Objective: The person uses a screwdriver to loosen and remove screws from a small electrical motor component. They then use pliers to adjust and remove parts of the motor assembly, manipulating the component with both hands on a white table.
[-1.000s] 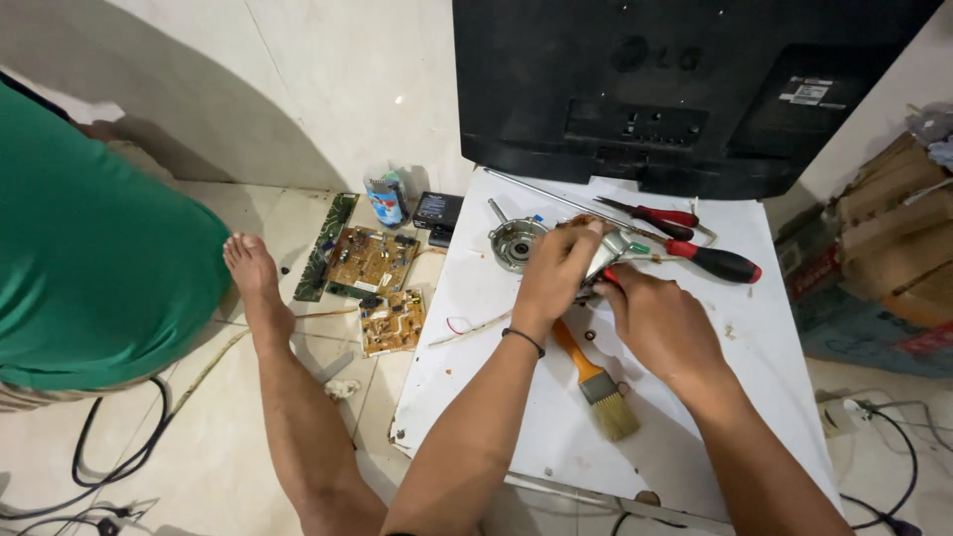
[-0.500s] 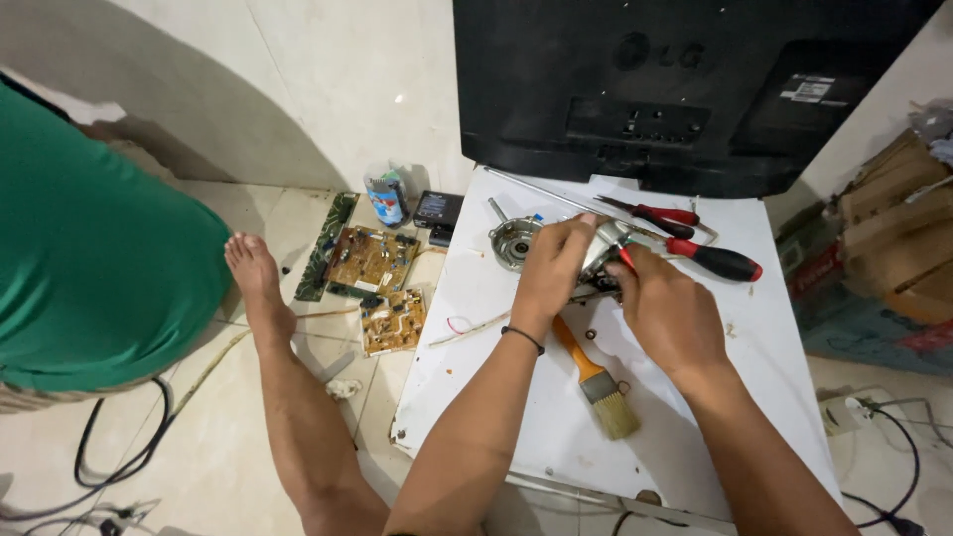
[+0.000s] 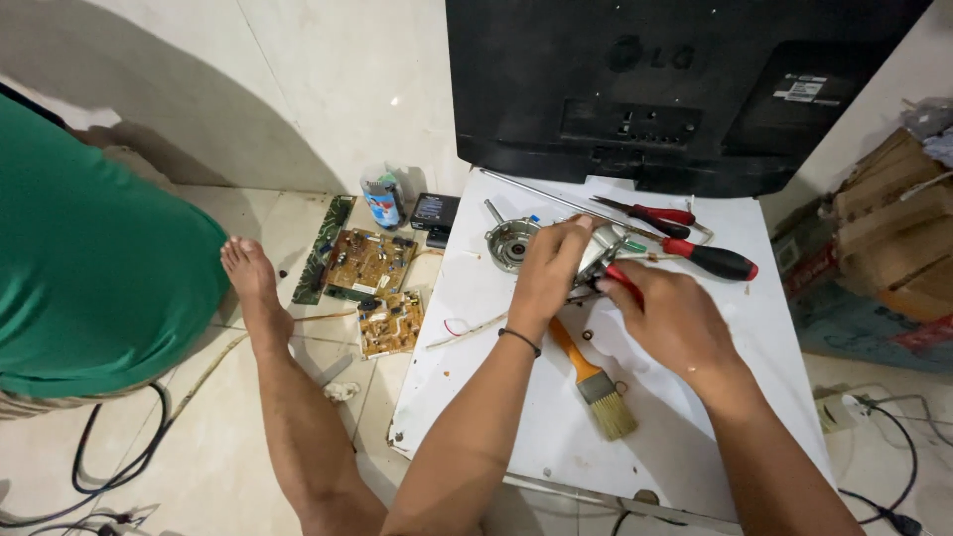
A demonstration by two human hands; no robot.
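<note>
From the head camera we look down on a white board (image 3: 556, 437) laid flat on the tiled floor, in front of a black flat-screen set (image 3: 685, 89) that stands with its back to us. Near the far edge of the board our left hand (image 3: 548, 270) lies curled over a small silvery metal assembly (image 3: 600, 250), fingers pressed down on its top, so that the part is held between the hand and the board. Our right hand (image 3: 673, 320) is closed around a red-handled tool (image 3: 621, 282) whose tip meets the same assembly from the near side; the fingers are wrapped tight, not spread. Just to the left of the left hand sits a round metal motor housing (image 3: 509, 243), touching or nearly touching the assembly; we cannot tell which.

Beyond the hands lie red-handled pliers (image 3: 650, 214) and a red-and-black screwdriver (image 3: 710, 260), side by side. Below the hands a paintbrush (image 3: 594, 382) with an orange handle lies aslant on the board, bristles toward us.

On the floor left of the board are two brown circuit boards (image 3: 369, 263), a small blue can (image 3: 381, 201) and a dark little box (image 3: 434, 211). Our bare leg (image 3: 288, 397) stretches along the tiles beside them, and at the far left a person in a green shirt (image 3: 89, 258) sits with black cables (image 3: 109, 467) trailing nearby.
</note>
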